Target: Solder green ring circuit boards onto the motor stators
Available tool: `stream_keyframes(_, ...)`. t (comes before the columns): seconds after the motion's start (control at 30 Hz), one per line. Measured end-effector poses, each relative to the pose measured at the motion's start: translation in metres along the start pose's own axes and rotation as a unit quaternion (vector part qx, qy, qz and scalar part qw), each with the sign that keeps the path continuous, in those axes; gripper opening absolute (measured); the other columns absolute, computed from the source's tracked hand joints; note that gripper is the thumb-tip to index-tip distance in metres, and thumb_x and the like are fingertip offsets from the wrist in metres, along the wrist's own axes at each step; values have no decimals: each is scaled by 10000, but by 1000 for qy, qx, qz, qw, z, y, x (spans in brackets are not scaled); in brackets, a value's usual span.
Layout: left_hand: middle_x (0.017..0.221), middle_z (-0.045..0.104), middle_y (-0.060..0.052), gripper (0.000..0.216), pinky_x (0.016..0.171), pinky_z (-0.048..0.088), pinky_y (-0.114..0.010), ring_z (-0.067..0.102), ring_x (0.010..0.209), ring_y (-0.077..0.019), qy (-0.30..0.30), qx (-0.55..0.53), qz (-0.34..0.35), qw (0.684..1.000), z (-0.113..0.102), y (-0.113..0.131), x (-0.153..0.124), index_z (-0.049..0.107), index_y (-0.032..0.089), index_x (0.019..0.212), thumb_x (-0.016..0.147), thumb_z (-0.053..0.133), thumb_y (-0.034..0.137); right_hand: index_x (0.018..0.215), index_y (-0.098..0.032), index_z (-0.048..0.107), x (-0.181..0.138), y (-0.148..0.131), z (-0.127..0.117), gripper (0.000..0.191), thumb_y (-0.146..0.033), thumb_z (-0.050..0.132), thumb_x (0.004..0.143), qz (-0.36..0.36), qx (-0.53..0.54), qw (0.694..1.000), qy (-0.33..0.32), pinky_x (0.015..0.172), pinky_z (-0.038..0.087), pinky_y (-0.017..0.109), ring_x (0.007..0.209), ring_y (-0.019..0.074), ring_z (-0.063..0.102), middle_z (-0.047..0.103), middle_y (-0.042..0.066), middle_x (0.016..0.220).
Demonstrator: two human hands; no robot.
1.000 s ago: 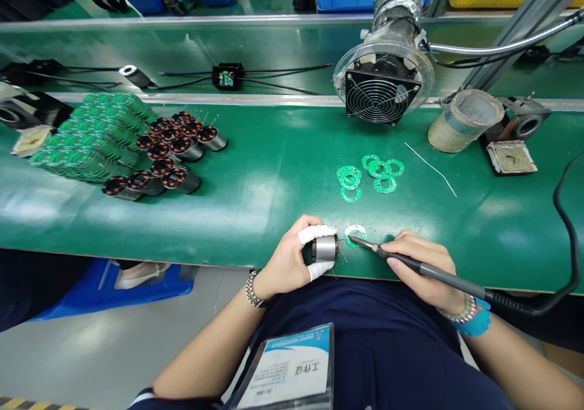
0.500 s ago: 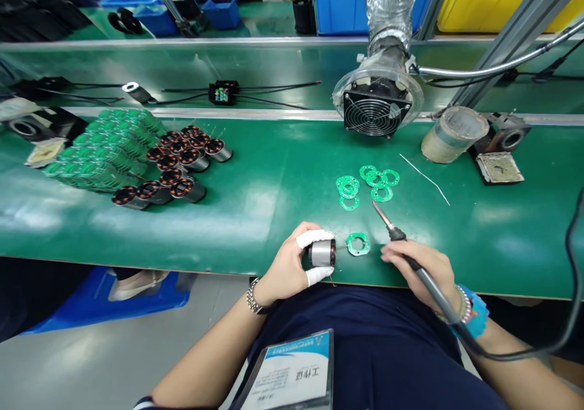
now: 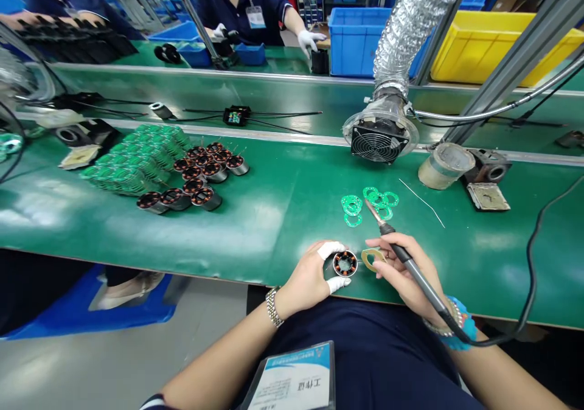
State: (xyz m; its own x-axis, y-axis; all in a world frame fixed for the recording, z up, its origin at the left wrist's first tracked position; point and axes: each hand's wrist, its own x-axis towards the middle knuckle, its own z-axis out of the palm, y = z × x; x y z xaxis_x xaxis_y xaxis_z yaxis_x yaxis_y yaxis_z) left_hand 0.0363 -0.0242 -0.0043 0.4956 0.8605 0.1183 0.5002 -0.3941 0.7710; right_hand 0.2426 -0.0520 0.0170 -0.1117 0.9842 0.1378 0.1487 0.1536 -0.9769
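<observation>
My left hand (image 3: 314,273), with white covers on thumb and forefinger, grips a motor stator (image 3: 345,264) whose copper-wound open end faces up toward me. A thin wire joins the stator to a ring-shaped circuit board (image 3: 373,260), its yellowish side showing. My right hand (image 3: 404,270) pinches that board at its right edge between finger and thumb. The same hand also holds a soldering iron (image 3: 413,270), its tip pointing up and left over loose green ring boards (image 3: 381,200). More ring boards (image 3: 351,206) lie just left of the tip.
Stators (image 3: 206,197) stand in a group at left beside stacked green boards (image 3: 137,157). A fume fan (image 3: 378,144) hangs at the back. Solder wire (image 3: 422,203), a round tub (image 3: 446,165) and an iron stand (image 3: 488,196) are at right. A co-worker's gloved hand (image 3: 311,41) shows across the bench.
The stator has turned from lying sideways to showing its wound end. My right hand has moved left and taken hold of the board, which has flipped from green to yellowish. The view has tilted up.
</observation>
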Motion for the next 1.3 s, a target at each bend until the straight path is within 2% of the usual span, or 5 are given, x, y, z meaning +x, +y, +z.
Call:
stream_keyframes(0.3, 1089, 592, -89, 508, 883, 451, -399, 551, 1017, -240, 17, 19, 11, 1000, 3, -3, -2, 484, 191, 1106, 669, 720, 299, 1129, -267, 455, 9, -5, -6, 460, -180, 688, 742, 81, 212, 955, -188, 713, 497, 251, 764, 91, 549, 602, 66, 1082)
stream_keyframes(0.57, 1064, 585, -110, 522, 876, 452, -427, 544, 1004, -266, 27, 31, -11, 999, 5, -2, -1, 544, 168, 1039, 618, 742, 406, 1162, -255, 407, 12, -1, -3, 567, -301, 731, 700, -15, 58, 975, -213, 893, 446, 370, 946, 170, 556, 584, 61, 1051)
stream_keyframes(0.83, 1055, 588, -94, 478, 871, 464, -418, 554, 993, -249, 38, 11, -14, 999, 5, -2, -1, 550, 187, 1049, 648, 730, 377, 1110, -227, 486, 24, -3, 12, 420, -282, 682, 743, -118, -172, 972, -109, 824, 494, 336, 926, 189, 595, 604, 67, 1025)
stream_keyframes(1.0, 1038, 598, -87, 416, 874, 461, -410, 559, 982, -244, 34, 13, -9, 999, 3, 1, -2, 544, 185, 1058, 701, 684, 346, 1117, -202, 479, 32, 0, 16, 408, -291, 664, 764, -153, -160, 958, -182, 801, 501, 299, 909, 170, 605, 605, 69, 1022)
stream_keyframes(1.3, 976, 613, -88, 395, 839, 484, -413, 593, 948, -250, 34, 0, -48, 998, 7, -1, -5, 509, 170, 1003, 690, 691, 328, 1084, -204, 491, 37, 13, 12, 456, -335, 717, 710, -115, -109, 964, -212, 855, 484, 323, 957, 170, 599, 608, 61, 1019)
